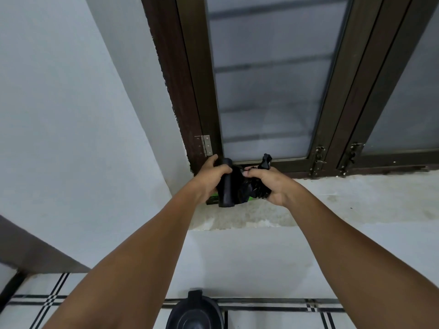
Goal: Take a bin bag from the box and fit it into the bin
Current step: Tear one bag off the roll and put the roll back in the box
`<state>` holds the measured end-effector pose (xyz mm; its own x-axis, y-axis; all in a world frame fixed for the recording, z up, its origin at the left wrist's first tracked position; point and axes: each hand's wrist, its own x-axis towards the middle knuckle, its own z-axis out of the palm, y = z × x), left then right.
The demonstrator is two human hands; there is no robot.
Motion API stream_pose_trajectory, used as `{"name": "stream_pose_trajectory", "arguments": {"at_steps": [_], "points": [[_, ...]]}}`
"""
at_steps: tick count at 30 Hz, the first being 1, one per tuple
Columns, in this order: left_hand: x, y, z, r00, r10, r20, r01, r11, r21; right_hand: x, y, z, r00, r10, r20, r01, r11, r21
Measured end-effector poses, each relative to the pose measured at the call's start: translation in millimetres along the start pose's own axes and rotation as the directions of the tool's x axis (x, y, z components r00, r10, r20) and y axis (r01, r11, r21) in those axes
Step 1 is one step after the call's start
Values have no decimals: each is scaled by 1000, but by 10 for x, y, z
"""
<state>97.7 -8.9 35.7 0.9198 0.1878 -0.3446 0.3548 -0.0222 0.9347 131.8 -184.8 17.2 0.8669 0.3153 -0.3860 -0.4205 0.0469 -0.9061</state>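
Two bare hands working at window ledge (356, 198). Left hand (209, 176) gripping one black roll of bin bags (226, 193), fingers curling round it. Right hand (273, 184) clutching one crumpled black bin bag (257, 186), tail end poking up behind fingers. One green-and-black box (212, 200) sitting on ledge beneath roll, mostly hidden. One black bin (196, 312) standing on tiled floor below, unlined.

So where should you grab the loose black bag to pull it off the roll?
Probably the crumpled loose end of the bin bag, from the right, where the right hand already bunches it. The left hand steadies the upright roll, so pulling rightward should tear it free.
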Motion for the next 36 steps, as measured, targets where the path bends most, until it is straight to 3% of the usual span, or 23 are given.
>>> {"name": "stream_pose_trajectory", "arguments": {"at_steps": [10,18,23,27,32,36], "points": [[87,-119,14,996,-10,85,14,998,-57,92,29,-5,998,-3,-56,-13,956,-292],[95,-42,224,998,-36,-61,33,998,-56,103,28,169,962,-110,-251,63,980,-186],[92,-78,345,989,-18,-145,-11,981,-195,136,55,315,893,-199,-404,129,972,-195],[72,-73,504,972,11,-236,-42,991,-124,157,135,414,801,-277,-531,146,950,-276],[79,-97,649,951,35,-308,-76,990,-122,133,147,508,707,-285,-647,178,958,-227],[95,-108,679,937,41,-347,-97,985,-145,119,130,555,673,-317,-668,236,948,-212]]}}
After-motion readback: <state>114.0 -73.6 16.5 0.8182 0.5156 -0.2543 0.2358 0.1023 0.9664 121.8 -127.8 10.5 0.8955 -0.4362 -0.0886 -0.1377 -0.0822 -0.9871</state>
